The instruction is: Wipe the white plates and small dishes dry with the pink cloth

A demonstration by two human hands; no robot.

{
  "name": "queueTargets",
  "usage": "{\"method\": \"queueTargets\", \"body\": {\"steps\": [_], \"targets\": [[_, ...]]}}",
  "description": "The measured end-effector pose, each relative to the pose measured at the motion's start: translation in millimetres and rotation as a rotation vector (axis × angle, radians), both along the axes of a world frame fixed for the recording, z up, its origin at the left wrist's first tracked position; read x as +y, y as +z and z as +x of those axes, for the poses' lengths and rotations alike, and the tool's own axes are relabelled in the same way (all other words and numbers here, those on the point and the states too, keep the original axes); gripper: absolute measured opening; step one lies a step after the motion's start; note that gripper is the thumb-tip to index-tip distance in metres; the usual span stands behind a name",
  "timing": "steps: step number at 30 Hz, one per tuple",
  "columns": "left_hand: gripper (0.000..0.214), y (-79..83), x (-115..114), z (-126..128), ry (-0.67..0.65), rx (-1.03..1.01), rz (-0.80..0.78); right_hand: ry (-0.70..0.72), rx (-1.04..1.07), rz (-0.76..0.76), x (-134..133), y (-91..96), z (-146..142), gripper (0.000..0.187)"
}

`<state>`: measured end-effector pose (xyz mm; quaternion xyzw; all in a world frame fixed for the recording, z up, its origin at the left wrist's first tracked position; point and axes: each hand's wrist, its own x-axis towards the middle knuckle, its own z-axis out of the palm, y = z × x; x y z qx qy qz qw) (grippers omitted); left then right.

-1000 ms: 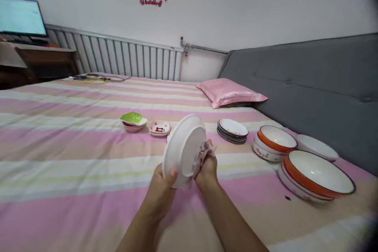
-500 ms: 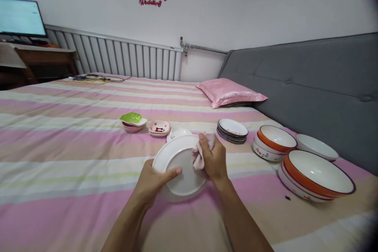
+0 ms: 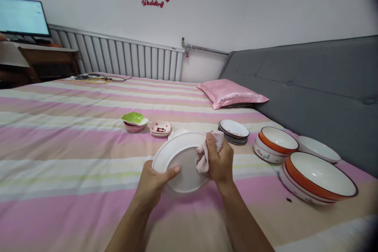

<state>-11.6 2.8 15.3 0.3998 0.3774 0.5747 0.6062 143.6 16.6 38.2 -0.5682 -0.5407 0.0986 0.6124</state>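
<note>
A white plate [image 3: 180, 161] is held over the striped bed, its inside facing up toward me. My left hand [image 3: 153, 183] grips its near left rim, thumb lying across the inner face. My right hand [image 3: 220, 159] is closed on a crumpled pale pink cloth [image 3: 203, 157] and presses it against the plate's right side. Just behind the plate a small white dish [image 3: 177, 131] peeks out on the sheet.
On the bed [image 3: 73, 153] lie a green leaf dish on a pink one [image 3: 134, 120], small pink dishes [image 3: 160, 128], a stack of dark-rimmed plates [image 3: 234, 130], orange-rimmed bowls [image 3: 276, 143] [image 3: 317, 177], a white bowl [image 3: 318, 149] and a pink pillow [image 3: 230, 92]. A grey headboard [image 3: 310, 82] runs along the right.
The plate has tipped from upright, facing right, to nearly flat with its inside up. My right hand with the cloth has shifted from the plate's lower face to its right side.
</note>
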Motion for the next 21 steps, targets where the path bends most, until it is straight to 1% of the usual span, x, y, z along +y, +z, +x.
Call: {"method": "queueTargets", "body": {"steps": [3, 6, 9, 11, 16, 21], "targets": [[0.035, -1.6, 1.2, 0.0, 0.033, -0.054, -0.008, -0.007, 0.095, 0.011, 2.9, -4.6, -2.7, 0.033], [0.035, -5.1, 3.3, -2.4, 0.097, -0.111, -0.009, 0.030, 0.191, -0.012, 4.2, -8.7, -7.4, 0.034], [0.041, -7.5, 4.1, -4.1, 0.154, -0.174, 0.001, 0.052, 0.242, -0.020, 3.2, -9.3, -12.7, 0.034], [0.044, -7.4, 4.4, -4.6, 0.193, -0.207, -0.007, 0.088, 0.263, -0.040, 1.4, -7.6, -15.9, 0.034], [0.046, -3.0, 7.2, -4.8, 0.299, -0.296, -0.041, 0.284, 0.260, -0.119, -2.8, -4.6, -22.0, 0.036], [0.038, -1.1, 9.7, -5.3, 0.369, -0.388, -0.049, 0.325, 0.252, -0.078, -3.3, -8.6, -29.8, 0.040]]}}
